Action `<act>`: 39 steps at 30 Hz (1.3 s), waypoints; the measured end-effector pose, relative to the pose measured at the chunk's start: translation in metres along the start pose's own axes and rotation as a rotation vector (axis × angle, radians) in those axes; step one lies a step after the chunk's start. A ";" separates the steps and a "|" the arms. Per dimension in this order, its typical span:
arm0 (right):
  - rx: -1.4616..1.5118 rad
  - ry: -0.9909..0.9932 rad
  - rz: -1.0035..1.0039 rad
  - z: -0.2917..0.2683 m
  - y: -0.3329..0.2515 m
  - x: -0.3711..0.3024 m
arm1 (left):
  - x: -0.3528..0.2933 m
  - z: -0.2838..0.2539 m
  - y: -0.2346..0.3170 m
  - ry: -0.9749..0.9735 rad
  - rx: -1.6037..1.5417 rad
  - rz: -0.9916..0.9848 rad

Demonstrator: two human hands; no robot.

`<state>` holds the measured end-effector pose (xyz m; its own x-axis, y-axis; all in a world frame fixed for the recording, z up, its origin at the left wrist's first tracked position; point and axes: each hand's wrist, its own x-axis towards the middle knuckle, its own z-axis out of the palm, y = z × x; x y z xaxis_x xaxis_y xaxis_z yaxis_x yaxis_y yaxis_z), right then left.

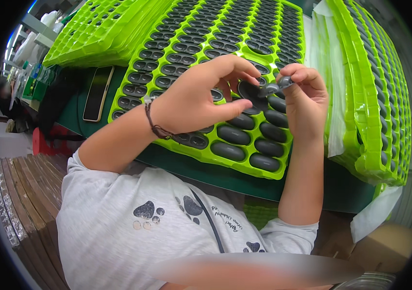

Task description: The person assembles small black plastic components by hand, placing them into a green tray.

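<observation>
My left hand (194, 92) curls its thumb and fingers around a dark oval shell (253, 95), which is tilted above the tray. Between the fingertips of my right hand (305, 101) is a small glossy grey piece (272, 89) with rounded lobes, its end close against the shell. Whether the two parts touch is hard to tell. Beneath both hands lies a bright green moulded tray (201, 155). Many of its pockets hold dark oval parts with two hollows (139, 78). Smooth, rounded dark ovals (227, 151) fill pockets at the near right.
Green trays (99, 36) are stacked at the far left. To the right rises another green tray stack (356, 150) with dark parts, beside white sheeting (329, 96). A phone (98, 94) lies on the dark green tabletop (167, 162). Brown flat boards (22, 193) are piled at left.
</observation>
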<state>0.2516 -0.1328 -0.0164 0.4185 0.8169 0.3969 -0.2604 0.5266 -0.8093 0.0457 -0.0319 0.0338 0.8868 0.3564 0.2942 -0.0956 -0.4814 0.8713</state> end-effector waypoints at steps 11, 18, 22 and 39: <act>-0.062 -0.195 0.194 0.028 -0.008 -0.012 | -0.006 0.002 -0.013 0.224 -0.747 -0.277; -0.108 -0.108 0.459 0.037 -0.006 -0.014 | -0.006 0.009 -0.022 0.204 -0.552 -0.312; -0.129 -0.010 0.431 0.046 -0.007 -0.013 | -0.007 0.003 -0.032 0.113 -0.477 -0.370; -0.102 0.010 0.547 0.040 -0.005 -0.012 | -0.011 0.005 -0.030 0.095 -0.583 -0.302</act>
<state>0.2127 -0.1358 -0.0002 0.2541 0.9624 -0.0964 -0.3569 0.0007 -0.9341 0.0405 -0.0254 0.0029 0.8716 0.4899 0.0142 -0.1022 0.1534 0.9829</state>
